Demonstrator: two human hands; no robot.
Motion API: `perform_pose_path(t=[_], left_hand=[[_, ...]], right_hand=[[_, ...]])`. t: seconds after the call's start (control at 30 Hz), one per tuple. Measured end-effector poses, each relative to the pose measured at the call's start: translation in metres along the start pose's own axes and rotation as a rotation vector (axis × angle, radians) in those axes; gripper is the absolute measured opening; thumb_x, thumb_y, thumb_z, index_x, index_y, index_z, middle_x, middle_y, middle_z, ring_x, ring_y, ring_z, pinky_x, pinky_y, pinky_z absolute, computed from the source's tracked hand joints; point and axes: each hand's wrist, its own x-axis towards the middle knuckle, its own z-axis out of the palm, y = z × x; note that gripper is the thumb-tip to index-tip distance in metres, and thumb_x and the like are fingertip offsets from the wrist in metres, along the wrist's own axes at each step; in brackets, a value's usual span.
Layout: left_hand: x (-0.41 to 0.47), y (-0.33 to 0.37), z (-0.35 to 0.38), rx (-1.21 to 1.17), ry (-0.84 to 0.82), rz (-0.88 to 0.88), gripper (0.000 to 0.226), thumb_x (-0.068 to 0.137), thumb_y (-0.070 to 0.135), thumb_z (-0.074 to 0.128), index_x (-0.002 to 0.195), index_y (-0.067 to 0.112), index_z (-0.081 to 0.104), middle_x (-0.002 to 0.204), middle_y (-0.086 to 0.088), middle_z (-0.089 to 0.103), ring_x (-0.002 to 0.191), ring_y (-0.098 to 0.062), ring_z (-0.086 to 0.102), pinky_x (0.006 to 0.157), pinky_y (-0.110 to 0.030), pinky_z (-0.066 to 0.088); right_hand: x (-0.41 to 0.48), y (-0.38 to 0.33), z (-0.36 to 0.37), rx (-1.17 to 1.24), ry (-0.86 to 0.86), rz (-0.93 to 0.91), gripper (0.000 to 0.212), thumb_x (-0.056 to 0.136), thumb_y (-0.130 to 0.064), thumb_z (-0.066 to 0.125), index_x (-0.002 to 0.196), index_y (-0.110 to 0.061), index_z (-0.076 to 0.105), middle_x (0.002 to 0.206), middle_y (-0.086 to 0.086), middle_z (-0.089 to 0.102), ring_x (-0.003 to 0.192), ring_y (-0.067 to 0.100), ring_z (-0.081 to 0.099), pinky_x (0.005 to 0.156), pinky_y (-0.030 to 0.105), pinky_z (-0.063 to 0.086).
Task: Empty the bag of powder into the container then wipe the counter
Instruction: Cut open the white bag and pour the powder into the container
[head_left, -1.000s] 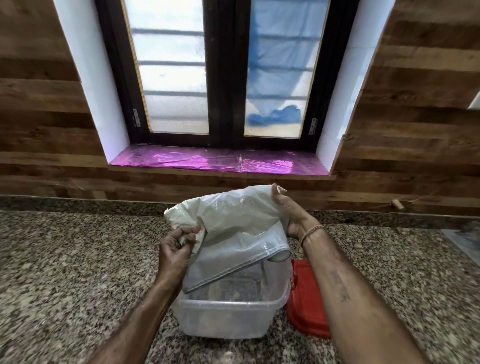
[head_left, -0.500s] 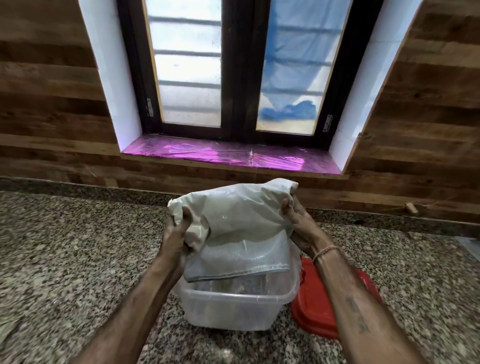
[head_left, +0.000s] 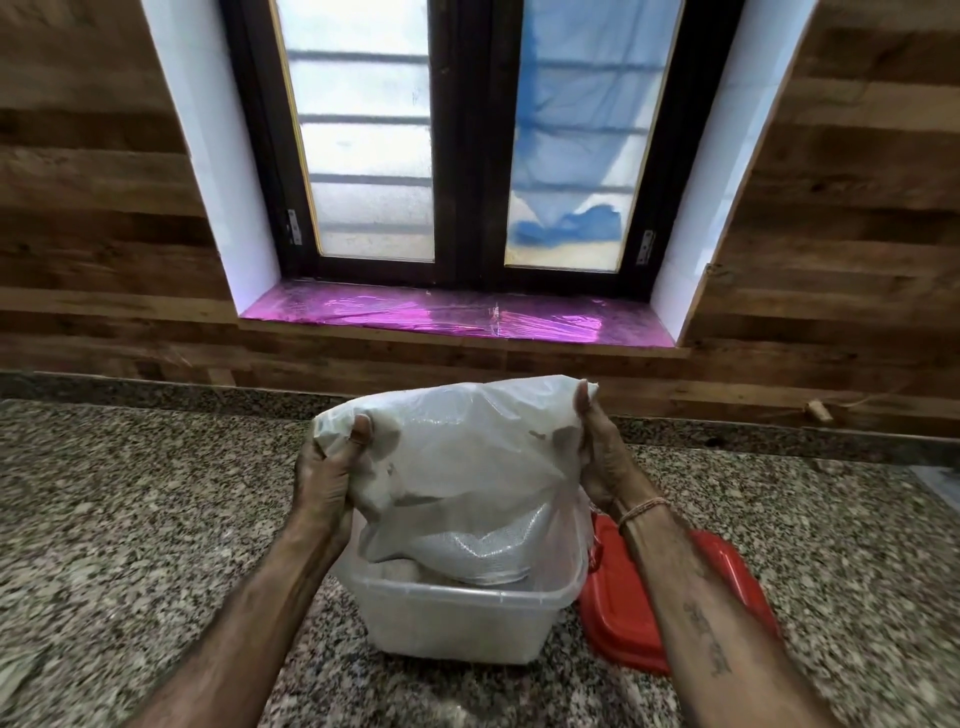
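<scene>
Lowered into the container (head_left: 457, 623), the bag (head_left: 467, 457) hides its inside; left hand (head_left: 327, 478) and right hand (head_left: 605, 457) fingers grip it.

Window (head_left: 470, 140): two frosted panes in a dark frame, with horizontal bars behind the glass. Blue cloth (head_left: 571, 156) shows through the right pane. Hinges (head_left: 293, 227) sit on the outer frame edges. Sill (head_left: 415, 314): covered in shiny pink film, creased near the middle. White reveals (head_left: 218, 156) flank the opening. Wood panelling (head_left: 93, 208) covers the wall on either side and below. Red lid (head_left: 748, 582) lies flat at lower right. A small cork-like piece (head_left: 818, 413) rests at the wall's foot, far right.
</scene>
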Motion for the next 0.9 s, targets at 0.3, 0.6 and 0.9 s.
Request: perform_pose_path(t=[0.3, 0.6, 0.9], left_hand=[[-0.015, 0.018, 0.002, 0.004, 0.039, -0.051, 0.026, 0.074, 0.014, 0.077, 0.095, 0.025, 0.066, 0.082, 0.003, 0.075, 0.069, -0.013, 0.071, 0.06, -0.034, 0.063], [-0.019, 0.027, -0.003, 0.129, 0.0, 0.012, 0.036, 0.069, 0.02, 0.082, 0.1, 0.021, 0.065, 0.091, 0.002, 0.07, 0.077, -0.012, 0.066, 0.06, -0.024, 0.059], [-0.016, 0.032, -0.008, 0.308, -0.128, 0.105, 0.032, 0.083, 0.007, 0.078, 0.113, 0.006, 0.069, 0.094, -0.002, 0.075, 0.08, -0.008, 0.07, 0.065, -0.023, 0.06]], right_hand=[[0.0, -0.008, -0.005, -0.118, 0.109, -0.026, 0.079, 0.049, -0.05, 0.1, 0.108, -0.012, 0.064, 0.105, 0.013, 0.069, 0.088, 0.023, 0.068, 0.072, 0.035, 0.062], [-0.008, -0.031, -0.007, -0.515, 0.126, -0.105, 0.021, 0.082, -0.014, 0.082, 0.099, -0.011, 0.071, 0.082, 0.002, 0.066, 0.07, 0.012, 0.064, 0.058, 0.03, 0.056], [-0.014, -0.029, -0.008, -0.923, 0.273, -0.201, 0.018, 0.089, -0.006, 0.076, 0.075, -0.01, 0.066, 0.068, -0.004, 0.06, 0.063, 0.007, 0.051, 0.059, 0.025, 0.044]])
